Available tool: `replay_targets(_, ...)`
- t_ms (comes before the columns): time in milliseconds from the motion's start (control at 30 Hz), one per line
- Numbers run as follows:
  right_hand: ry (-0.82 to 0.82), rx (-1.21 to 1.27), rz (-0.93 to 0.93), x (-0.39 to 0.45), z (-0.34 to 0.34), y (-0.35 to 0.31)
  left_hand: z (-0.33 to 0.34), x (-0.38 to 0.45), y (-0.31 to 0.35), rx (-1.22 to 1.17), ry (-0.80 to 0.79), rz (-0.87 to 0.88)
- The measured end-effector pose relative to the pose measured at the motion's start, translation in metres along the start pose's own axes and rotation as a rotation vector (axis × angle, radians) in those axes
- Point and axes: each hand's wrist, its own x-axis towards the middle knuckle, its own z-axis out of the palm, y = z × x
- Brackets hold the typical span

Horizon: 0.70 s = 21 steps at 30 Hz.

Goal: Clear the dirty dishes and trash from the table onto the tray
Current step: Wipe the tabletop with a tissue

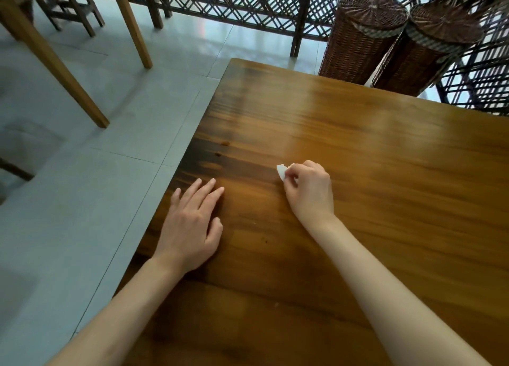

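Right hand (309,192) curled, pinching white scrap (281,171) at its fingertips just above wooden counter (385,186); left hand (190,228) flat, fingers straight, resting on counter near its left edge; two wicker baskets (363,38) beyond far edge.

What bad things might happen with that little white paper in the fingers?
1. The right hand pinches only a corner of the small white scrap, so it might slip and drop back on the table.
2. No tray is in view, so the scrap has to be carried out of sight and could fall on the way.
3. The small brown spots near the table edge might get missed.
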Motion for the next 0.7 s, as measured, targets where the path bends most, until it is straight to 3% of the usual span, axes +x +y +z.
replay_targets(233,0.035,0.027,0.042,0.016,0.02,-0.028,0.001,0.005,-0.024,0.023,-0.042,-0.003)
replay_targets(700,-0.128,0.065,0.074,0.095,0.069,-0.094,0.005,0.009,-0.033,-0.001,-0.09,0.011)
